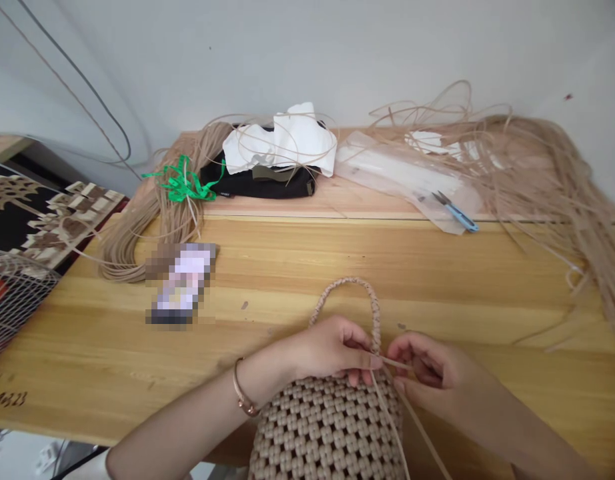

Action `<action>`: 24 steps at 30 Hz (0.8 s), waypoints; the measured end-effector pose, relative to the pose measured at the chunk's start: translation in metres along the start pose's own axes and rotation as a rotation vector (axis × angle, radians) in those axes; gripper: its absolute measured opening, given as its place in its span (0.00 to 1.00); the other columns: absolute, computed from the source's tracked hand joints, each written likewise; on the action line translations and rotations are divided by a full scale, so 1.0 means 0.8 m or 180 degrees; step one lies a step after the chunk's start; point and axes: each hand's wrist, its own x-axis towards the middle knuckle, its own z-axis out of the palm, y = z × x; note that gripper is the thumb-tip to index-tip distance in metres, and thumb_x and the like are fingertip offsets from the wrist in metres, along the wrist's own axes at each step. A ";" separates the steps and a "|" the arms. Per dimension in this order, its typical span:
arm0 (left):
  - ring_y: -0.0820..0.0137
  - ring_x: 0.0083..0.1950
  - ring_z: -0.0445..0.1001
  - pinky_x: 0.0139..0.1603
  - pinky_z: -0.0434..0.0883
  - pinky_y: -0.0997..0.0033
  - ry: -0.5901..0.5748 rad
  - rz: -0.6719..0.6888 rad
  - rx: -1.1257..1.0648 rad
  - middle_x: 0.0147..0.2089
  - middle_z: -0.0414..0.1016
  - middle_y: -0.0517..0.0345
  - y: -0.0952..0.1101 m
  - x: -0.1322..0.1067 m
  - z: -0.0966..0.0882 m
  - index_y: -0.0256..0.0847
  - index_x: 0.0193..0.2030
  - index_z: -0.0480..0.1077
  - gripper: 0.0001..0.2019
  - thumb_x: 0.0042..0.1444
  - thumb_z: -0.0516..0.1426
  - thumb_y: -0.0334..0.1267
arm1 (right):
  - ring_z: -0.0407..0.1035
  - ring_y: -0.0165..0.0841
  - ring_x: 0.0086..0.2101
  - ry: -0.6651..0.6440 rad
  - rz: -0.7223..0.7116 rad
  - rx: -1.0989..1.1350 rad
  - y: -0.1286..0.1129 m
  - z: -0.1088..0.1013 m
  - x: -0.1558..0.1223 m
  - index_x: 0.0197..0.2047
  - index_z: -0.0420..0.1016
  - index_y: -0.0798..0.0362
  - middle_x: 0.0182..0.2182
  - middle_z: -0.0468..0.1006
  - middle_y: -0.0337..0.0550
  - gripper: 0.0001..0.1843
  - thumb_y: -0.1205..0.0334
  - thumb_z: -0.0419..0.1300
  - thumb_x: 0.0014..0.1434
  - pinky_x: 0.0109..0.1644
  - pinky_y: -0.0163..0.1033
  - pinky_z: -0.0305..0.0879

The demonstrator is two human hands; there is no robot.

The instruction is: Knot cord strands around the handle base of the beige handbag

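Your left hand (340, 350): gripping the handle (375, 320) at its hidden foot. Your right hand (430, 370): curled by a strand (395, 363), hold indiscernible. Woven bag (327, 423): bottom cut off.

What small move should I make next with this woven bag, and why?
I'd probably draw the strand between your hands snug with the right hand, while the left hand steadies the braided handle: that strand runs from the handle's foot, where the left hand pinches, toward the right.
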 end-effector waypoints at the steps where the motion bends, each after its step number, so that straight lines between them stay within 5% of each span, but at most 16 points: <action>1: 0.82 0.20 0.63 0.20 0.54 0.78 -0.0001 -0.0003 -0.0008 0.23 0.68 0.62 0.000 0.000 0.000 0.34 0.24 0.66 0.19 0.41 0.61 0.51 | 0.64 0.32 0.29 0.0046 -0.0003 -0.0088 0.000 0.000 0.000 0.32 0.67 0.51 0.28 0.71 0.39 0.03 0.62 0.54 0.54 0.30 0.35 0.58; 8: 0.83 0.19 0.56 0.20 0.52 0.78 0.0142 0.0156 0.0177 0.22 0.67 0.63 0.000 0.002 0.003 0.33 0.24 0.67 0.17 0.44 0.61 0.48 | 0.64 0.31 0.27 0.0124 0.0020 -0.0234 -0.008 0.006 0.001 0.31 0.67 0.52 0.26 0.71 0.38 0.04 0.61 0.54 0.55 0.29 0.34 0.57; 14: 0.79 0.23 0.62 0.25 0.56 0.77 0.0390 0.0221 0.0230 0.22 0.68 0.61 -0.004 0.003 0.004 0.33 0.23 0.67 0.16 0.42 0.62 0.47 | 0.67 0.32 0.31 0.0193 0.0017 -0.0183 -0.009 0.014 -0.001 0.34 0.67 0.51 0.30 0.74 0.38 0.05 0.60 0.57 0.53 0.33 0.35 0.60; 24: 0.77 0.28 0.66 0.30 0.59 0.77 0.0038 0.0201 0.0081 0.25 0.70 0.60 -0.003 -0.002 -0.001 0.33 0.27 0.70 0.11 0.43 0.63 0.40 | 0.65 0.31 0.26 0.0354 0.0063 -0.0607 -0.020 0.013 -0.001 0.30 0.67 0.51 0.24 0.72 0.37 0.04 0.63 0.53 0.53 0.28 0.34 0.57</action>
